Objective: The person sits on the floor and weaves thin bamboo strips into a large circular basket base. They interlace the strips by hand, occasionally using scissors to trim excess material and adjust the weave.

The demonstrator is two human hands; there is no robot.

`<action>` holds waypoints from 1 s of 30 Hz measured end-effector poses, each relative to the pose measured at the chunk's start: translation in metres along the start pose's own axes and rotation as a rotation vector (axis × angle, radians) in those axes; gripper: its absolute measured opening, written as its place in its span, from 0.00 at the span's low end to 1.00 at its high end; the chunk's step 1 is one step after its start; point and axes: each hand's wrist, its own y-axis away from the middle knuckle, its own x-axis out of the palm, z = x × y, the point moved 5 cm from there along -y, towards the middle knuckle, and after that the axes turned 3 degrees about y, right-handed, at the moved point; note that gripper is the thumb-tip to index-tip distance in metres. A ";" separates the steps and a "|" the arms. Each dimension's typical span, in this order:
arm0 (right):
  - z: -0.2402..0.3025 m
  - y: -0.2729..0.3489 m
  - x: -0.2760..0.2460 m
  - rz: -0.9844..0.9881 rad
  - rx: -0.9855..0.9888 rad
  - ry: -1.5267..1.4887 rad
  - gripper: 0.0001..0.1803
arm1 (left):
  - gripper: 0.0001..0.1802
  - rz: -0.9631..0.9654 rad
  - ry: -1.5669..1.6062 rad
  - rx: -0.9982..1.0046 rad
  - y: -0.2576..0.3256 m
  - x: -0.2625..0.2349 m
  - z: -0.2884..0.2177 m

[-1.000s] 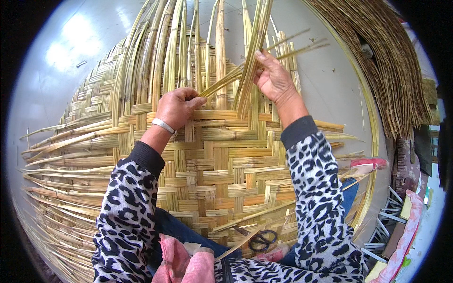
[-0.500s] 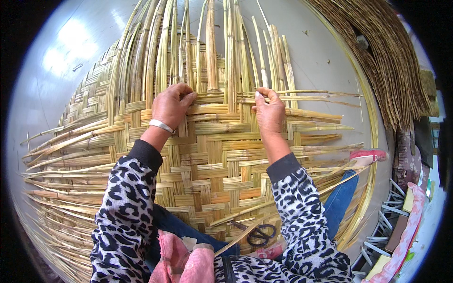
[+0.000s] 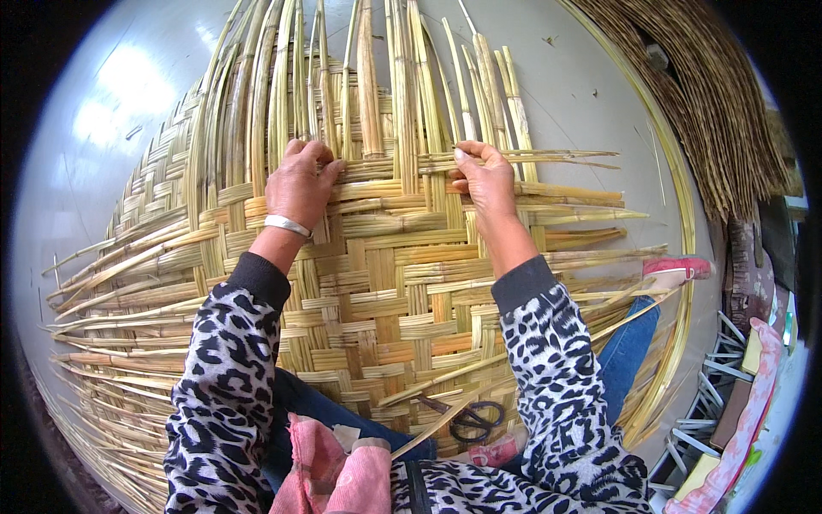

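On a grey floor (image 3: 591,77) lies a woven reed mat (image 3: 385,283). At its far edge, the left hand (image 3: 298,184) presses curled fingers onto the weave; the right hand (image 3: 486,178) seemingly pinches a crosswise reed strip (image 3: 548,158).

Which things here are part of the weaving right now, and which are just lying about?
In use: woven mat, loose upright strips, crosswise strip under the right hand, left hand.
Lying about: scissors, bundle of dark reeds, pink cloth.
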 end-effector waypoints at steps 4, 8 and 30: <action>-0.002 0.003 0.000 -0.142 -0.071 0.199 0.06 | 0.12 0.055 0.013 -0.042 -0.002 0.002 0.001; -0.002 0.020 -0.002 -0.241 -0.264 0.537 0.06 | 0.12 0.119 0.053 -0.050 -0.004 0.000 0.003; 0.010 0.024 -0.074 0.295 0.006 -0.775 0.15 | 0.21 0.767 -0.066 0.155 -0.054 0.092 -0.151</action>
